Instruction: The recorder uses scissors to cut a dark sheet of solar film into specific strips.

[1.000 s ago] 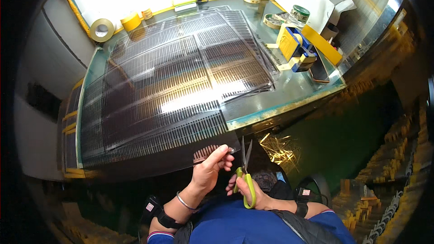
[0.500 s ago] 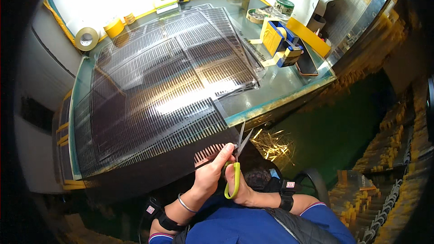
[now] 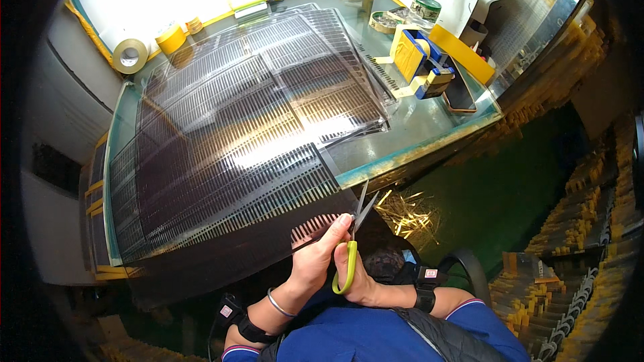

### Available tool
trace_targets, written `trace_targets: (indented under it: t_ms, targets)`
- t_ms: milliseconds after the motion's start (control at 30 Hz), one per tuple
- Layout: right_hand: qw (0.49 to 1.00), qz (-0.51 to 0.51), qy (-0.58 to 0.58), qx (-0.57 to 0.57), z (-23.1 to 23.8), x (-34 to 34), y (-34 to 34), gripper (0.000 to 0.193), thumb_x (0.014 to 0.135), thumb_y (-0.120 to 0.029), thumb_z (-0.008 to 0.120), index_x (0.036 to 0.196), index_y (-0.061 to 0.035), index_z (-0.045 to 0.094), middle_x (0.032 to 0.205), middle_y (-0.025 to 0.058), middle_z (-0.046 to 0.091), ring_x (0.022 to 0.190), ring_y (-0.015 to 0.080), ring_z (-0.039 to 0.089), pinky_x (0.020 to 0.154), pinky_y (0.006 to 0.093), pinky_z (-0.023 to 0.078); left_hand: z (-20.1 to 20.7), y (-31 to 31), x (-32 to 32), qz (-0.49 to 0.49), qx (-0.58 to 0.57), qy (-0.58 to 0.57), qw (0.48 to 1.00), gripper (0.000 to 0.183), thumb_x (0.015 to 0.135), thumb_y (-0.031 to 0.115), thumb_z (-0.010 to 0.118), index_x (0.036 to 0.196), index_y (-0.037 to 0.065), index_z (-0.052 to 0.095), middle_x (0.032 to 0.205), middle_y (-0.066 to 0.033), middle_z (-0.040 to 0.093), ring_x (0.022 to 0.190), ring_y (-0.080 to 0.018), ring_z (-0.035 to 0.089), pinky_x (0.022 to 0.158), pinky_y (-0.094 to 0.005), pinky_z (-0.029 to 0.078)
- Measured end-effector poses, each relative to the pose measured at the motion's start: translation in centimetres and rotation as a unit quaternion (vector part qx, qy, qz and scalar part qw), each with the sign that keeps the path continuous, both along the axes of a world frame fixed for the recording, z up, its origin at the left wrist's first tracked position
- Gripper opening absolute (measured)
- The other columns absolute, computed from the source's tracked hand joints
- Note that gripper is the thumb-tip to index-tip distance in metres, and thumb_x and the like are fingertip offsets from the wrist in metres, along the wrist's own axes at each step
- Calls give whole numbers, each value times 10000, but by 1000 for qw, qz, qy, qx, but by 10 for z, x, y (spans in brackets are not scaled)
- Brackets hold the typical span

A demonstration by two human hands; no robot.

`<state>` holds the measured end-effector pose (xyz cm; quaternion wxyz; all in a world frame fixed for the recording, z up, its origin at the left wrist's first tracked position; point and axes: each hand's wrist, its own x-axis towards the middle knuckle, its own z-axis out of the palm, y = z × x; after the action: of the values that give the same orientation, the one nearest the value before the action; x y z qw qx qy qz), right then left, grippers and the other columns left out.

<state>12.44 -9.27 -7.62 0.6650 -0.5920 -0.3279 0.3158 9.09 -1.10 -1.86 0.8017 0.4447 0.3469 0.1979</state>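
Note:
My left hand [image 3: 315,258] pinches the right-hand corner of a dark film sheet [image 3: 228,261], thumb on top. The sheet has a row of clear slots and hangs over the near edge of the glass-topped table. Close beside it, my right hand [image 3: 357,279] grips a pair of scissors [image 3: 345,268] with green handles. Their blades point up and away, slightly apart, next to the sheet's corner. Part of the right hand's fingers is hidden behind the handle. More slotted film sheets [image 3: 235,121] lie overlapping on the table.
On the table's right are a blue and yellow tape dispenser [image 3: 417,60] and a phone [image 3: 460,94]. Tape rolls [image 3: 129,56] stand at the far left. The table's front edge [image 3: 422,151] is taped. Thin yellowish offcuts [image 3: 410,214] lie below it, near a black chair [image 3: 469,268].
The view has shifted very slightly. Both hands hold the sheet's corner and the scissors nearly as before, with the blades still parted.

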Motion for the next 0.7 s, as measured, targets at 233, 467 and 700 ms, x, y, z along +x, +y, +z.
trace_targets:
  t_ms: [233, 467, 700]
  targets:
    - [1000, -11, -13, -11, -2, -4, 1, 470, 927, -394, 298, 1138, 23, 345, 1037, 196, 426, 983, 267, 432, 861, 351, 338, -2, 2, -4, -12, -24, -25, 999, 138, 811, 175, 628, 721, 72, 612, 655, 29, 556, 564, -40, 488, 509, -179, 383]
    - [998, -15, -61, -17, -4, -3, -4, 453, 922, -409, 313, 1083, 3, 410, 829, 150, 484, 769, 237, 501, 688, 357, 405, -2, 7, -8, -26, -36, -23, 999, 177, 819, 193, 617, 681, 84, 595, 590, 42, 529, 495, -34, 454, 460, -175, 355]
    - [985, 86, 137, -61, 11, 0, -26, 451, 886, -481, 376, 925, -36, 433, 709, 32, 454, 602, 117, 451, 544, 244, 384, 8, 15, -21, -37, -19, -39, 998, 211, 803, 192, 630, 657, 44, 592, 591, 2, 538, 489, -74, 473, 450, -184, 356]
